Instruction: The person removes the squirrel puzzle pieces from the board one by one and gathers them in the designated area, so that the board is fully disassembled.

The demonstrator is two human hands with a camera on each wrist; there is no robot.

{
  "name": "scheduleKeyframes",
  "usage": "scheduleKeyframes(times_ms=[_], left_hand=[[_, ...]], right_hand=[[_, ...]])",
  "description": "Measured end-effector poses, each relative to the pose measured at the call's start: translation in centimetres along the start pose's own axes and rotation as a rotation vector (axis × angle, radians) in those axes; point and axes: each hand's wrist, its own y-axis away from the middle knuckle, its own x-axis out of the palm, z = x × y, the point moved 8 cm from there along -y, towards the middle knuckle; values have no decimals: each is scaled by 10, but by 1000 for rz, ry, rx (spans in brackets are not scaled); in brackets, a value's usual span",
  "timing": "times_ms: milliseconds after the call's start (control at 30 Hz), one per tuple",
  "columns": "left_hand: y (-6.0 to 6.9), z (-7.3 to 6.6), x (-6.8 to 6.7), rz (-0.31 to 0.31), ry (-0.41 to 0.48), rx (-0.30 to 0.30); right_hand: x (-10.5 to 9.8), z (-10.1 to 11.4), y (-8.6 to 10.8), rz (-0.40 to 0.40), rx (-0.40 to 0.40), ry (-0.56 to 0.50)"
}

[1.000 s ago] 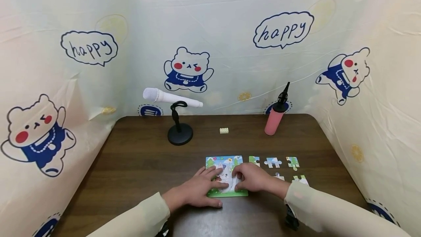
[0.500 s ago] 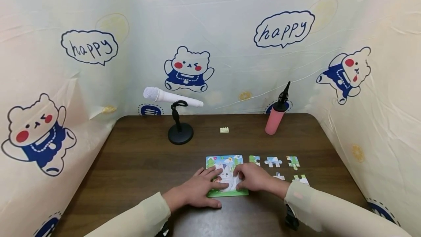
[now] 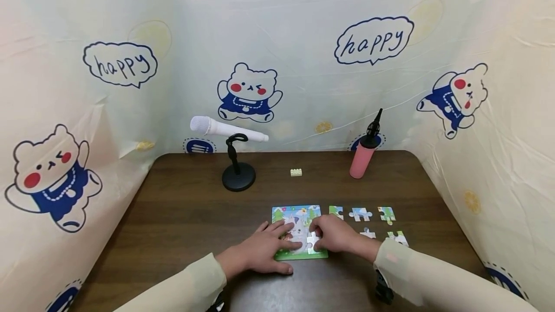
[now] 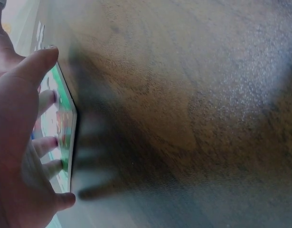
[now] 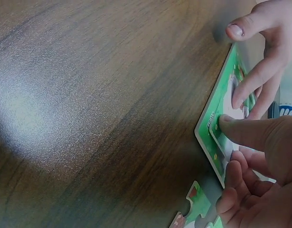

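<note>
A colourful picture puzzle board (image 3: 299,256) with a green lower border lies flat near the table's front. My left hand (image 3: 262,252) is spread, its fingertips resting on the board's left and middle; the thumb lies beyond the lower edge. At the board's right side, my right hand (image 3: 336,232) pinches a puzzle piece (image 3: 311,242) between thumb and curled fingers. In the right wrist view, this green-edged piece (image 5: 220,138) sits over the board's corner, its seam visible; whether it is fully seated I cannot tell. The left wrist view shows the left fingers (image 4: 50,142) touching the board.
Several loose puzzle pieces (image 3: 361,214) lie right of the board, some partly behind the right wrist. Farther back are a white microphone (image 3: 230,129) on a black stand (image 3: 238,177), a cream toy brick (image 3: 296,172) and a pink hand pump (image 3: 362,161). A printed cloth (image 3: 299,37) surrounds the table.
My right fingers have shifted slightly to the right, and the outline of the pinched puzzle piece now shows more brightly. The left hand has stayed in place on the board.
</note>
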Motion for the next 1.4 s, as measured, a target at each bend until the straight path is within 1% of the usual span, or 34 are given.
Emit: scheduleKeyframes(times_ms=[200, 367, 500, 600, 700, 833, 967, 1100, 1233, 1333, 1400], left_hand=[[0, 0, 1, -2, 2, -6], [1, 0, 3, -1, -35, 2], [-1, 1, 3, -2, -47, 5], [-1, 1, 2, -2, -41, 3], [-2, 0, 1, -3, -37, 1], [-1, -1, -2, -6, -31, -4], [0, -3, -4, -8, -26, -9], [1, -4, -4, -10, -32, -8], [0, -2, -3, -12, -38, -8], [0, -1, 0, -11, -29, -9], [0, 0, 1, -11, -18, -8]], right_hand=[[-3, 0, 1, -19, -9, -19], [-6, 1, 3, -23, -36, -62], [-14, 2, 10, -35, -72, -114], [-23, -3, 16, -35, -77, -163], [-34, -14, 24, -37, -78, -191], [-47, -36, 40, -48, -76, -220], [-56, -64, 60, -68, -43, -237], [-60, -92, 80, -88, -1, -245], [-64, -114, 99, -106, 31, -240], [-67, -124, 114, -117, 25, -246], [-70, -127, 123, -129, -6, -254]])
